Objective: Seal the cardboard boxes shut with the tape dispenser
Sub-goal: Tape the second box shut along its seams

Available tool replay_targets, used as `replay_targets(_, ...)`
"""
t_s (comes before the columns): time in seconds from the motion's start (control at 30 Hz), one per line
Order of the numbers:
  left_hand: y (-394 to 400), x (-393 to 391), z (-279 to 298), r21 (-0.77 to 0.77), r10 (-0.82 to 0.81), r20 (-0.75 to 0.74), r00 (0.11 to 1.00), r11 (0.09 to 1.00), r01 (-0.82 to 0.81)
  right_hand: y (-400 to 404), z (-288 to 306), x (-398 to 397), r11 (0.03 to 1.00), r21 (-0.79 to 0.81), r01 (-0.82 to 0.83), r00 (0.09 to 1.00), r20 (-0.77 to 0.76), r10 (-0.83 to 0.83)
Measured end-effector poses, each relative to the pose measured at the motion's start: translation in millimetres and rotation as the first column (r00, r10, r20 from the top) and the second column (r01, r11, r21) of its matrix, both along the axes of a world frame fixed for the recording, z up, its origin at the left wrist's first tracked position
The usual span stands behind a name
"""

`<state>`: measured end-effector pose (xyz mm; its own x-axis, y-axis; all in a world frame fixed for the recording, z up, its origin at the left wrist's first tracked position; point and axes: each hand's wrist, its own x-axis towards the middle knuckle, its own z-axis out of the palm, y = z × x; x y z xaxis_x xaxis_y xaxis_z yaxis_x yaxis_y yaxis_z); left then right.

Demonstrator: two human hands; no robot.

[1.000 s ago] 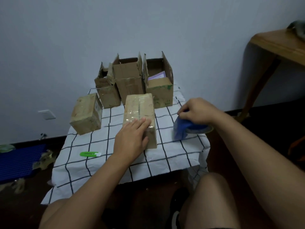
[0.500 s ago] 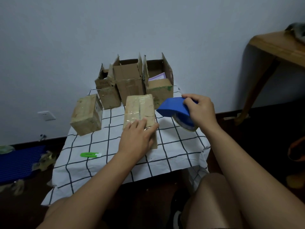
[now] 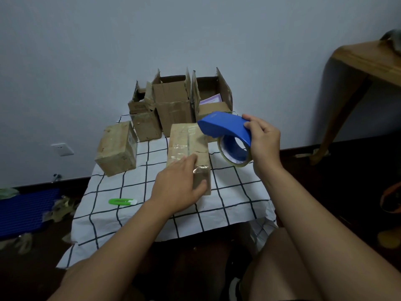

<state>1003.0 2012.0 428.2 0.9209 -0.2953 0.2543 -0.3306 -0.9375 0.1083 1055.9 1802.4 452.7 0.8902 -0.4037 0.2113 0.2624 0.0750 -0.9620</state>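
A long closed cardboard box with clear tape on its top lies in the middle of the checked tablecloth. My left hand rests flat on its near end and holds it down. My right hand grips a blue tape dispenser with a roll of clear tape, raised above the table just right of the box's far end. A second closed box stands to the left. Three open boxes with raised flaps stand at the back against the wall.
A green utility knife lies on the cloth at the front left. A wooden table stands to the right. Scraps of used tape and a blue mat lie on the dark floor at left. My knee is below the table's front edge.
My right hand lifted the blue tape dispenser off the cloth at the right and brought it up and left, towards the far end of the long box. My left hand stayed on the box.
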Motion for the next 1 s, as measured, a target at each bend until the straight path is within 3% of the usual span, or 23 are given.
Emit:
replay_targets(0.17, 17.4, 4.2, -6.2, -0.117, -0.113, -0.028, 0.993, 0.987, 0.109, 33.7, 11.0, 5.6, 0.998, 0.021, -0.051, 0.999, 0.015, 0.051)
replay_targets(0.5, 40.7, 11.3, -16.1, -0.439, -0.085, 0.069, 0.994, 0.892, 0.106, 77.0, -1.9, 3.3, 0.994, -0.047, -0.096, 0.995, 0.024, 0.097)
replay_targets(0.73, 39.1, 17.0, -27.2, -0.625, 0.05, 0.093, 0.994, 0.78, 0.019, 75.7, -1.8, 2.8, 0.996, -0.07, -0.058, 0.998, 0.025, 0.06)
replay_targets(1.0, 47.7, 16.3, -30.6, -0.6, 0.002, 0.142, 0.99, 0.796, 0.084, 75.5, -2.9, 0.1, 0.994, -0.081, -0.078, 0.997, 0.024, 0.08)
